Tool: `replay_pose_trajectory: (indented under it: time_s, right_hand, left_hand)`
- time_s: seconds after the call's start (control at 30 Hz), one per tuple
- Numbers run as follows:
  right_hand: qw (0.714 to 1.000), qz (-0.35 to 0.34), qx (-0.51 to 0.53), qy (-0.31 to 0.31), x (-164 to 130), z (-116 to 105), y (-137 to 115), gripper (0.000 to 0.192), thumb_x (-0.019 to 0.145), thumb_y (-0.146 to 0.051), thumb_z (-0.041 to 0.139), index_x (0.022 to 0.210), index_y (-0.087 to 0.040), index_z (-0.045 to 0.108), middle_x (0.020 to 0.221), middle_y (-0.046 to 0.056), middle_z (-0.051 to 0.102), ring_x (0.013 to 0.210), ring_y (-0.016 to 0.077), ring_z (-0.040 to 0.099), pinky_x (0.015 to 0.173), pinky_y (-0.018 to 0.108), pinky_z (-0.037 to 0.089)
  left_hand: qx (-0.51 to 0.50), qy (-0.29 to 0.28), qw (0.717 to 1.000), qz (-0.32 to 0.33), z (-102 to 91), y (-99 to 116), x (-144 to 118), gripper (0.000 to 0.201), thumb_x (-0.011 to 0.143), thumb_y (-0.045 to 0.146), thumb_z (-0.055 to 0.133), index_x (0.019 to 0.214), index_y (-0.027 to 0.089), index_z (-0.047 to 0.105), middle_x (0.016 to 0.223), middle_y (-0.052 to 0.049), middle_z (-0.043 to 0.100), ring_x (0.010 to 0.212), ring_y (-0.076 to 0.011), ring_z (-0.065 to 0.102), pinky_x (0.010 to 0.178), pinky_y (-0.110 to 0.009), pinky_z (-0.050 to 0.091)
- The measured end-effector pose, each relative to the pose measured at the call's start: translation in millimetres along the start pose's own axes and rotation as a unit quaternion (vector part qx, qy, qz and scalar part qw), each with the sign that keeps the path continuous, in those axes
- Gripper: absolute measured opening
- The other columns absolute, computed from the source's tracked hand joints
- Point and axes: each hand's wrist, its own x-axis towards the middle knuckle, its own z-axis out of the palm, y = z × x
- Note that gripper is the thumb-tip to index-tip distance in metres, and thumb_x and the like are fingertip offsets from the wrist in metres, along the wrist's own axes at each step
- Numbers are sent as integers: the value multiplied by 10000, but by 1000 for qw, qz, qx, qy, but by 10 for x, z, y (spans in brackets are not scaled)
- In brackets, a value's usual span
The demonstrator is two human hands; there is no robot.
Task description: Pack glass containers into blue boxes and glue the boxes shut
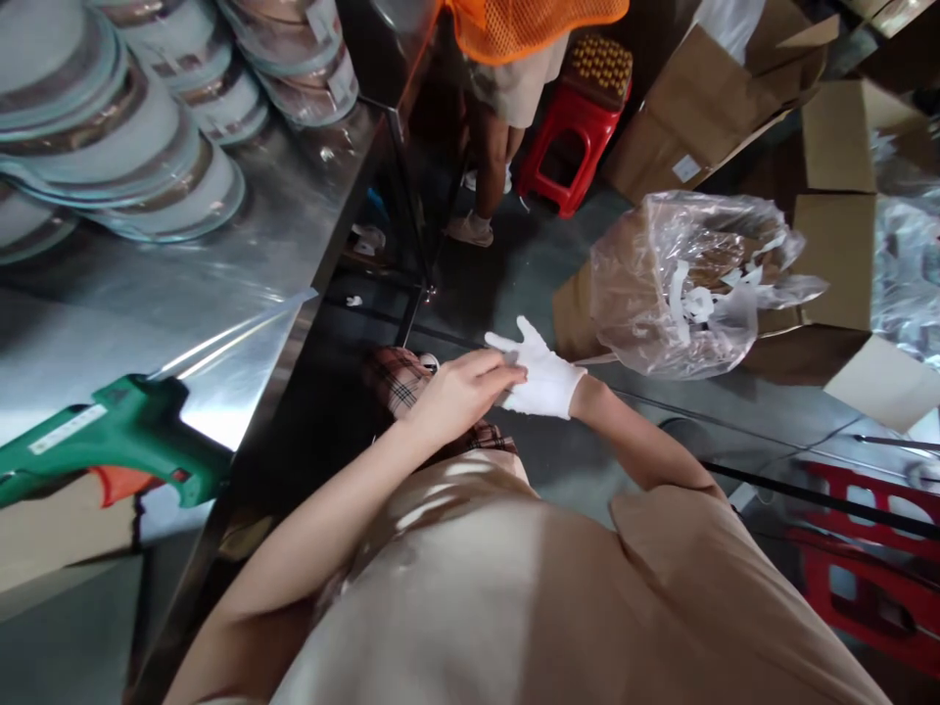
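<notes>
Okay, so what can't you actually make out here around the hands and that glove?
Head view only:
- Left hand: its fingertips lie over the white glove, so the grip itself is hidden.
- Right hand: covered by the glove; bare fingers unseen.
- Green glue gun: nozzle cut off by the left edge.
- Plastic bag: contents blurred by crinkled film.
- Person in orange vest: cut off at the top edge.

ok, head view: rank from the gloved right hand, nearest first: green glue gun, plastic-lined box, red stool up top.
From the right hand:
1. Plastic-lined box, just beyond it, to the right.
2. Red stool, farther up, beside a standing person.
3. Green glue gun, far left on the steel table.
</notes>
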Motion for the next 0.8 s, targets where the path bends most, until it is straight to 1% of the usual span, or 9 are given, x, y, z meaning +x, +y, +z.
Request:
replay_pose_trajectory:
  time_s: [0.13, 0.23, 0.33, 0.43, 0.5, 0.6, 0.67, 0.73, 0.8]
  right_hand:
    - [999, 19, -11, -24, -66, -190, -34, 396, 1050, -414, 562, 1375, -244, 712, 1472, 105, 680, 1517, 392, 459, 1238, 739, 266]
    - [999, 33, -12, -23, -114, -235, -1, 429, 1067, -421, 532, 1432, -244, 671, 1505, 97, 660, 1518, 392, 454, 1229, 752, 263]
    - [999, 36, -7, -12, -192, -198, 59, 474, 1078, -458, 503, 1507, -291, 618, 1594, 96, 584, 1551, 401, 414, 1228, 758, 239]
    - [999, 23, 2, 24, -297, -180, 117, 486, 1063, -490, 535, 1531, -375, 596, 1692, 96, 463, 1585, 417, 359, 1218, 747, 232]
    - [999, 12, 9, 49, -356, -202, 140, 470, 1043, -481, 584, 1507, -416, 617, 1731, 103, 393, 1597, 434, 334, 1201, 743, 245]
    - [998, 1, 22, 64, -400, -255, 146, 433, 1005, -454, 662, 1435, -402, 690, 1753, 134, 337, 1597, 462, 325, 1190, 749, 251]
    - [998, 3, 30, 60, -404, -269, 142, 408, 984, -445, 697, 1381, -363, 737, 1751, 141, 339, 1602, 462, 316, 1209, 748, 230]
    - [998, 13, 36, 55, -400, -258, 137, 406, 970, -451, 714, 1353, -324, 758, 1749, 131, 350, 1609, 450, 308, 1236, 738, 208]
    - [997, 21, 42, 55, -396, -230, 130, 397, 960, -450, 722, 1324, -299, 775, 1751, 121, 349, 1607, 449, 310, 1246, 730, 202]
  left_hand:
    - [11, 98, 991, -94, -226, -123, -188, 169, 1051, 251, 605, 974, 198, 746, 920, -37, 768, 831, -136, 717, 794, -232, 558]
    - [21, 180, 958, -220, -379, -268, -309, 172, 1018, 328, 665, 942, 200, 752, 893, -28, 765, 818, -145, 710, 772, -249, 555]
    - [-24, 284, 890, -356, -431, -477, -419, 233, 966, 427, 708, 975, 201, 763, 876, -15, 749, 743, -134, 690, 729, -266, 560]
    - [-148, 360, 808, -443, -351, -619, -440, 356, 840, 527, 805, 923, 185, 753, 822, -11, 736, 707, -131, 680, 725, -282, 577]
    - [-276, 308, 773, -482, -242, -606, -367, 442, 716, 566, 895, 866, 175, 753, 845, -37, 762, 758, -154, 705, 754, -297, 589]
    - [-449, 119, 748, -474, -63, -447, -152, 477, 626, 558, 966, 817, 165, 774, 938, -90, 805, 878, -203, 741, 820, -321, 598]
    - [-500, 26, 747, -438, 34, -320, -3, 458, 645, 554, 961, 825, 165, 798, 883, -84, 802, 835, -198, 730, 803, -319, 595]
    - [-504, -8, 760, -410, 108, -225, 98, 440, 661, 543, 954, 849, 166, 827, 822, -72, 795, 751, -178, 700, 748, -306, 583]
    - [-485, 9, 776, -404, 170, -172, 141, 429, 658, 529, 956, 859, 166, 846, 836, -80, 809, 734, -175, 690, 717, -299, 572]
